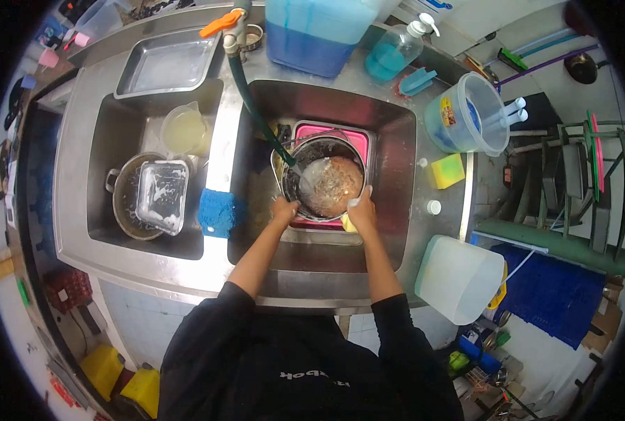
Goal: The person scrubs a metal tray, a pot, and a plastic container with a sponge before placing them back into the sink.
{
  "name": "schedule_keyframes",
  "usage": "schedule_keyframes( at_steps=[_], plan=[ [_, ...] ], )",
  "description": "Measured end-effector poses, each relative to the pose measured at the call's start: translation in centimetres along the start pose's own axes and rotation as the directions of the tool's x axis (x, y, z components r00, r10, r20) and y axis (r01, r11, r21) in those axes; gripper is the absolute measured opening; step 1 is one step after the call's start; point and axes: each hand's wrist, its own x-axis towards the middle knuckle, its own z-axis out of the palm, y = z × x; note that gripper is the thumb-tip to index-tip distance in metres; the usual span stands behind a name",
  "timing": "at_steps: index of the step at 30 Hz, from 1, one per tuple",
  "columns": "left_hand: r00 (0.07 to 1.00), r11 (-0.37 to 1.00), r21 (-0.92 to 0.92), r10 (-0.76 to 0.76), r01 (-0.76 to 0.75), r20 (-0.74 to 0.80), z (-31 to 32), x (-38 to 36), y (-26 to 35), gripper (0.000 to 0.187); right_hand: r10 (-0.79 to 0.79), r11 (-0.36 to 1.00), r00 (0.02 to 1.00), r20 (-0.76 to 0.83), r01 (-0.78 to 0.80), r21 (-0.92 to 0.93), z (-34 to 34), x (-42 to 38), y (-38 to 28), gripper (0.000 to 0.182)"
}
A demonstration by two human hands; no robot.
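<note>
In the right basin of the sink, a dark metal pot (360, 156) with a wire handle holds cloudy brownish water. My left hand (284, 210) grips its near left rim. At the near right rim, my right hand (363, 212) is closed on the pot, and a yellow sponge (349, 223) shows just below its fingers. A green hose (248, 95) reaches down into the pot and water runs from its end. Under the pot lies a pink tray (370, 133), partly hidden.
The left basin holds a soapy clear container (162, 193) on a large pot (121, 203) and a jug (184, 130). A blue cloth (216, 212) hangs over the divider. A yellow sponge (448, 171), a bucket (444, 123) and a white jerrycan (460, 277) stand on the right.
</note>
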Motion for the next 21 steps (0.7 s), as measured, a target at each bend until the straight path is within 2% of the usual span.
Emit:
schedule_keyframes(
  at_steps=[2,4,5,6,7,8,9,10,13,16,17,19,21],
  plan=[
    [0.958,0.890,0.434,0.230,-0.135,-0.172,-1.2,-0.9,1.8,0.055,0.018,0.992,1.000,-0.017,-0.016,0.126,2.5,1.4,2.0,0.048],
    [0.834,0.704,0.666,0.504,-0.245,-0.225,-1.7,-1.6,3.3,0.048,0.035,0.979,0.999,0.008,-0.036,0.202,4.4,1.9,3.9,0.048],
    [0.746,0.585,0.765,0.630,-0.269,-0.219,-1.9,-1.9,4.0,0.045,0.067,0.972,0.997,0.037,-0.074,0.223,4.8,1.7,4.2,0.048],
    [0.643,0.453,0.850,0.742,-0.270,-0.191,-2.0,-1.8,4.5,0.043,0.049,0.969,0.999,-0.007,-0.045,0.244,5.4,1.5,4.5,0.047],
    [0.557,0.293,0.892,0.829,-0.345,-0.057,-1.9,-1.5,4.0,0.040,0.032,0.965,0.998,-0.052,-0.017,0.263,6.3,1.2,5.0,0.047],
    [0.733,0.150,0.895,0.637,-0.420,0.237,-1.7,-0.9,3.7,0.041,0.017,0.960,0.995,-0.095,0.011,0.280,7.0,1.2,5.5,0.046],
    [0.808,0.037,0.850,0.337,-0.525,0.484,-1.6,-0.9,4.1,0.042,0.122,0.972,0.992,-0.006,-0.119,0.202,5.3,0.2,4.2,0.046],
    [0.766,-0.029,0.765,-0.025,-0.643,0.643,-1.3,-0.7,4.1,0.044,0.107,0.982,0.994,-0.007,-0.105,0.159,4.9,-0.1,3.8,0.045],
    [0.595,0.106,0.670,-0.373,-0.735,0.712,0.3,-0.3,2.5,0.051,0.107,0.994,0.993,0.041,-0.108,0.010,3.4,-1.0,2.8,0.043],
    [0.650,-0.178,0.626,-0.247,-0.759,0.719,0.7,0.8,0.9,0.057,-0.010,0.994,1.000,0.011,0.012,-0.111,1.9,-1.9,2.3,0.040],
    [0.683,-0.297,0.626,-0.151,-0.721,0.715,0.6,2.3,0.0,0.058,-0.007,0.989,0.999,0.046,0.014,-0.150,1.3,-1.9,2.2,0.049],
    [0.724,-0.490,0.647,0.046,-0.584,0.688,0.2,4.2,-0.4,0.059,-0.043,0.980,0.998,0.046,0.051,-0.193,0.3,-2.2,1.9,0.049],
    [0.701,-0.593,0.656,0.203,-0.467,0.683,0.1,4.8,0.6,0.061,-0.082,0.970,0.996,0.045,0.090,-0.224,-0.6,-2.5,1.2,0.048]
  ],
)
